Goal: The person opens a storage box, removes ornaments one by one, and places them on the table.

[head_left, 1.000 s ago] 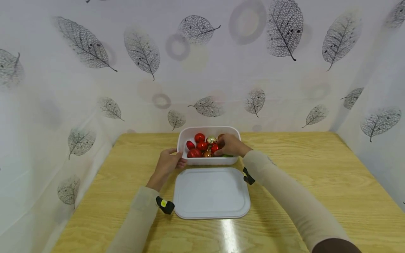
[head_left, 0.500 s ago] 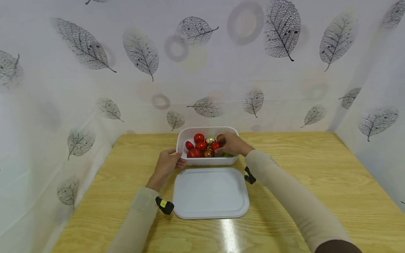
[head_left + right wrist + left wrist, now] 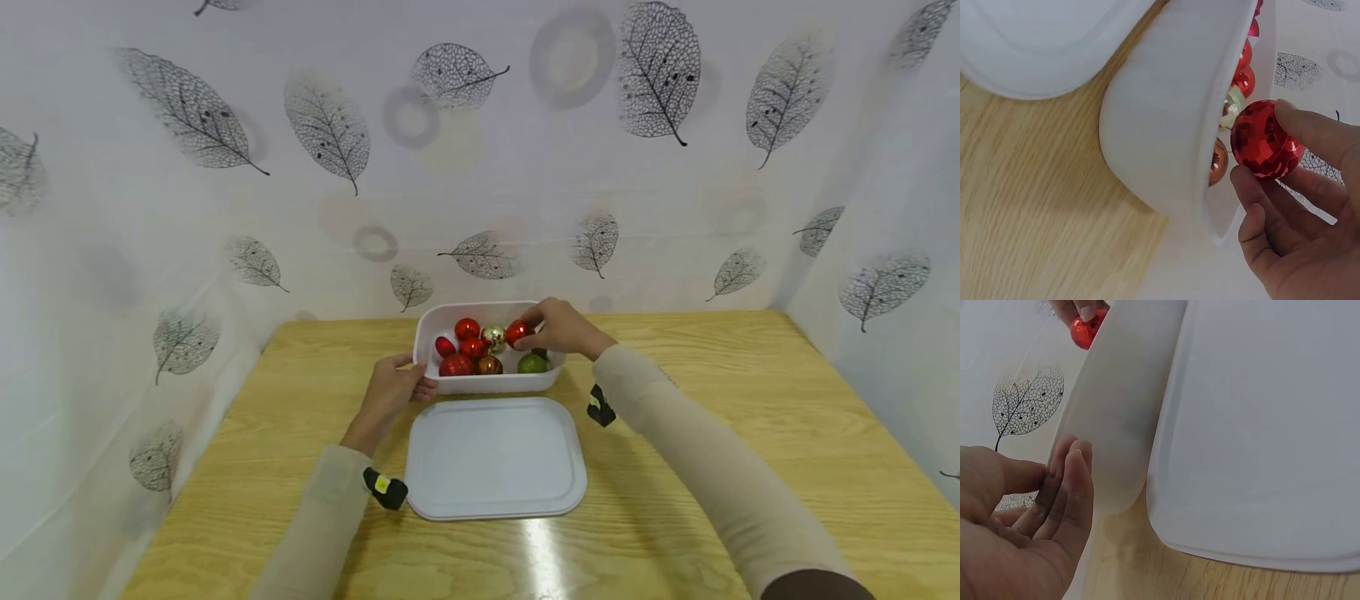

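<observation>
Evidently for steadiness, the left hand (image 3: 392, 383) pinched the white container (image 3: 498, 384) at its near left corner, thumb at the rim and fingers along the outer wall; such a hold probably kept the light-looking vessel from sliding. The right hand (image 3: 1300, 212) pinched a faceted red ball (image 3: 1265, 140) between thumb and fingertips, over the container's right part, a grip that seemed suited to a smooth round thing among close neighbours. Inside the container lay four more red balls (image 3: 455, 365) grouped to the left, a pale gold ball (image 3: 493, 337) near the middle, an orange-brown ball (image 3: 489, 365) in front of it and a green ball (image 3: 533, 363) at the right. The white lid (image 3: 495, 458) lay flat on the tabletop (image 3: 712, 400), just in front, leaving the container's mouth uncovered.
</observation>
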Motion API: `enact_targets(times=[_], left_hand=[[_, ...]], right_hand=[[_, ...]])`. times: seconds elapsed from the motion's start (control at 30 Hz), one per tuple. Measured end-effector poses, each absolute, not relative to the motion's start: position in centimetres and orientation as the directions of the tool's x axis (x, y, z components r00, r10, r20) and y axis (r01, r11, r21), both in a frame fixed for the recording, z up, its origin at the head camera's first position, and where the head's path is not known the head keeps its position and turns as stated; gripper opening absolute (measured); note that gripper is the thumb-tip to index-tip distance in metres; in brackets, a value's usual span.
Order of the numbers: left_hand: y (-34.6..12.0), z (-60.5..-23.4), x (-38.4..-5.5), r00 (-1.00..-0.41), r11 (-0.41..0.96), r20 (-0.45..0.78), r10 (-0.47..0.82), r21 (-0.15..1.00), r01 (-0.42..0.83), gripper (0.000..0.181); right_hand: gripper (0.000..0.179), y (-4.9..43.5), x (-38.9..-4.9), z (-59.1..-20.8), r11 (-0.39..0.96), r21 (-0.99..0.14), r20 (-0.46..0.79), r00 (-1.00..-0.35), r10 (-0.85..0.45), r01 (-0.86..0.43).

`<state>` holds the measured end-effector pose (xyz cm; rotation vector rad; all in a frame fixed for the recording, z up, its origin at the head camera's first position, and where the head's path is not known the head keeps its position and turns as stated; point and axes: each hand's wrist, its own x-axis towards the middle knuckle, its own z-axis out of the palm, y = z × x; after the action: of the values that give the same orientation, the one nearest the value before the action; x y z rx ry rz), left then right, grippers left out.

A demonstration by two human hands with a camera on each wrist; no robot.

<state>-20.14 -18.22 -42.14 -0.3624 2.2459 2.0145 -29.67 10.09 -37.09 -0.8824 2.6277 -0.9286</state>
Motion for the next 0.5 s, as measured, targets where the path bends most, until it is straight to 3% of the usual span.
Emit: enact_targets(times=[0.5], left_hand=[[-18.5, -42.2, -20.2, -0.963, 0.113, -0.257, -0.085, 0.957, -0.265, 0.047]], right_hand=[[0.039, 14.5, -29.9, -35.4, 0.662, -0.625, 0.013, -0.853, -0.521, -0.414]])
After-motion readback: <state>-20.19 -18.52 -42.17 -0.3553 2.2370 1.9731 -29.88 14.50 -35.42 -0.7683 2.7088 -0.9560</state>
